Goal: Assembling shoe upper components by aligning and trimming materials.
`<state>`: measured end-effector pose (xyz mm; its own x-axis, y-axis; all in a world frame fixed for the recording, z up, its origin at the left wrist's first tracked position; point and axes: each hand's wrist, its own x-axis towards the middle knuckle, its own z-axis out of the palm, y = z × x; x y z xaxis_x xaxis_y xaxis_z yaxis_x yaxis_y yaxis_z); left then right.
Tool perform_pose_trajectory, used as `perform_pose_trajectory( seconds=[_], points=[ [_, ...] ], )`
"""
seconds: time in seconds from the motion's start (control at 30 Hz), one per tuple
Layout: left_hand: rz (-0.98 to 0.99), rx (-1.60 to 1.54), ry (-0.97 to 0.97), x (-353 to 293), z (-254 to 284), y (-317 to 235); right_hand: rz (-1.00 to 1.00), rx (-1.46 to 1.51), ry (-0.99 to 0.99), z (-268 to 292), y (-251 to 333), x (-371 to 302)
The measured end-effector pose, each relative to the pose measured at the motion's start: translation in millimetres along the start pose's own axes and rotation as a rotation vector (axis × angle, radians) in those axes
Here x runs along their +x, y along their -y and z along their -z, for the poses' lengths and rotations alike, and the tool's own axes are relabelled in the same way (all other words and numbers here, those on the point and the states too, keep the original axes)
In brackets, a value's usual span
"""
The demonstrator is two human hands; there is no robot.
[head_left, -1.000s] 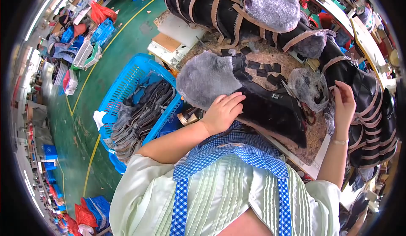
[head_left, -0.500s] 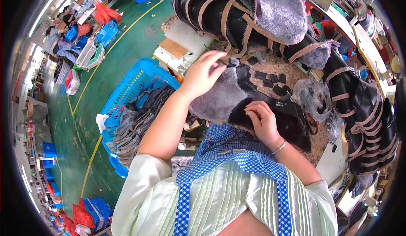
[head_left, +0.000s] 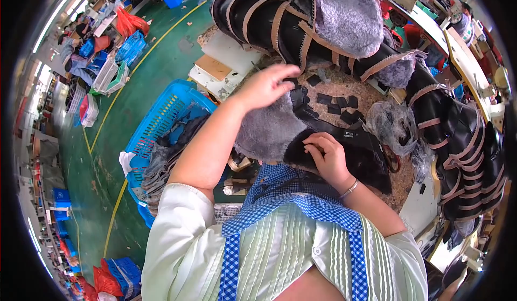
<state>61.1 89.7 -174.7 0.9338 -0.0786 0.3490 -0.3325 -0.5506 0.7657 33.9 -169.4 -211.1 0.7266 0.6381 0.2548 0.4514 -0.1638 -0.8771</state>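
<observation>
While the left hand [head_left: 266, 85] reaches forward with its fingers spread loosely apart, gripping nothing, it hovers over the far edge of a grey furry lining [head_left: 264, 131] near some small black patches [head_left: 336, 102] scattered on the speckled worktable [head_left: 371, 88]. Closer in, the right hand [head_left: 326, 155] lies on a black boot upper [head_left: 358, 155], fingers curled together and pressing down on it — whether anything is pinched under the fingertips I cannot tell. To my eye this looks like the fitting stage: one hand pins the upper while the other goes for a patch or the lining's edge. The next move would call for a neat pinch and careful lining-up against the dark leather. That upper sits at the table's near edge, just before the person's blue checked apron [head_left: 293, 196]; it looks limp, matte black, with plush grey pile spilling out to the left. Beyond it, finished black boots with tan straps [head_left: 285, 21] are heaped high, and a blue plastic basket [head_left: 161, 123] of dark pieces stands on the green floor to the left
</observation>
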Motion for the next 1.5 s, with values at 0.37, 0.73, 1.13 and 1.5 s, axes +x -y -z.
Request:
perform_pose_trajectory(
  seconds=[0.37,0.73,1.13,1.5],
  points=[
    [-0.118,1.021,-0.735,21,10,-15,0.038,-0.038,-0.022,0,-4,1],
    [0.012,-0.018,-0.266,39,-131,-44,0.141,-0.138,-0.028,-6,2,-2],
    [0.785,0.003,-0.379,-91,31,44,-0.012,0.070,-0.041,-8,-3,-3],
    [-0.398,0.705,-0.176,-86,-22,-130,-0.319,0.525,-0.026,6,-46,34]
  ],
)
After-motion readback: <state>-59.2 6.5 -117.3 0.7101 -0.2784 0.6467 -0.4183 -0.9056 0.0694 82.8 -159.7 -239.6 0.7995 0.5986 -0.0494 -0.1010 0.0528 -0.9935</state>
